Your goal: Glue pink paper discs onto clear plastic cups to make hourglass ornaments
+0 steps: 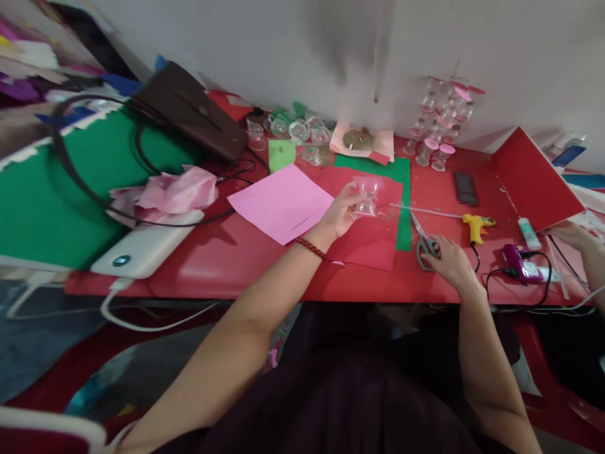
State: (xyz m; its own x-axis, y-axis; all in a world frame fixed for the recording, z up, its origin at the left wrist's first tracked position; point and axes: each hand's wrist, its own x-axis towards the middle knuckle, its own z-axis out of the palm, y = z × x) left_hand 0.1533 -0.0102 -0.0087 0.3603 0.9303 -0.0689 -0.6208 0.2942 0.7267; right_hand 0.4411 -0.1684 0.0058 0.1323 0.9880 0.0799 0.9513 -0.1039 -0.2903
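Note:
My left hand (336,215), a beaded bracelet at its wrist, is closed around two clear plastic cups (367,205) joined at their narrow ends, with pink at the top. They are held above red paper (363,249). My right hand (452,263) has its fingers on the handles of the scissors (418,228), whose blades point away from me on the red table. Left of the cups lies a pink sheet (283,202). A yellow glue gun (476,228) with a long glue stick (428,210) in its back rests beyond the scissors.
Stacked cups with pink and red discs (439,126) stand by the wall; loose cups (299,129) lie farther left. A brown bag (189,107) and white power bank (146,249) occupy the left. At right are a phone (466,189), purple power strip (522,265) and another person's hand (570,236).

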